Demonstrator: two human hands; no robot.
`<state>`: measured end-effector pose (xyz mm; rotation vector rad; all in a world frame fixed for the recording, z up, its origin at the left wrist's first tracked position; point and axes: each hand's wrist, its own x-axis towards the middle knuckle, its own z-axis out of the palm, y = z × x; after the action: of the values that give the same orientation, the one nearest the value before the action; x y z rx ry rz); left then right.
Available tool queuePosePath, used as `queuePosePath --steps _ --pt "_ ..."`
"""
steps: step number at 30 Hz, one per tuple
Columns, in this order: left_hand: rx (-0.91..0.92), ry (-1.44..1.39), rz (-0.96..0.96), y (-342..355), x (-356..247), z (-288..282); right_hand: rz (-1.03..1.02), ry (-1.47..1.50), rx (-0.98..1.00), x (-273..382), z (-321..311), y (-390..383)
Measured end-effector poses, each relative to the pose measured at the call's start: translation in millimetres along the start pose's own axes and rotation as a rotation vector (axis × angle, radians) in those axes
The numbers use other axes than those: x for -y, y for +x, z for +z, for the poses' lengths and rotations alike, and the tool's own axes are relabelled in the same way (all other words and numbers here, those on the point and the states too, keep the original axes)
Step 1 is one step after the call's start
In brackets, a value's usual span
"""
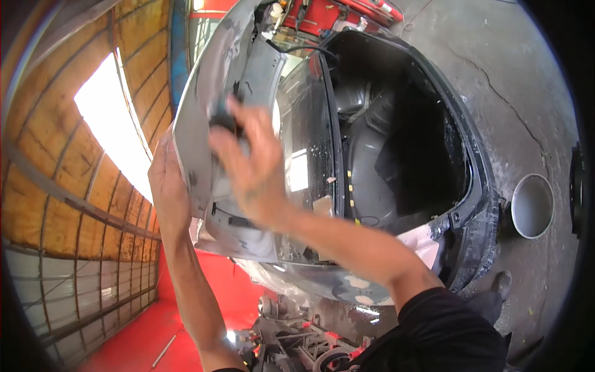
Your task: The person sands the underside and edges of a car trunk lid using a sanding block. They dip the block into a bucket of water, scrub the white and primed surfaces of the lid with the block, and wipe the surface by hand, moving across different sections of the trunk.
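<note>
Grey panel (196, 130) — right hand (253, 162) grasping a dark, blurred tool (222, 119), left hand (168, 181) at the edge, grip unclear — best keep that tool flat!

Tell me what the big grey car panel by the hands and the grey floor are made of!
The car panel looks like metal, maybe plastic, with a dull, patchy coating: darker smudges show. The floor seems to be smooth concrete: plain grey, with a long crack.
</note>
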<state>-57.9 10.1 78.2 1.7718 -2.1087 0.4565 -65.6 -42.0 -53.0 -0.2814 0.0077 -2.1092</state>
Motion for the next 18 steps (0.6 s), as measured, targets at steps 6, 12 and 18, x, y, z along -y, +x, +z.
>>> queuePosePath --steps 6,12,18 --pt "-0.055 0.02 -0.009 -2 6 -6 0.062 0.086 0.043 5 0 54" --pt "-0.05 0.044 -0.025 -2 6 -6 0.195 0.254 -0.012 19 12 -4" --pt "-0.093 -0.01 -0.029 -5 5 -10 0.143 0.096 0.003 14 11 57"
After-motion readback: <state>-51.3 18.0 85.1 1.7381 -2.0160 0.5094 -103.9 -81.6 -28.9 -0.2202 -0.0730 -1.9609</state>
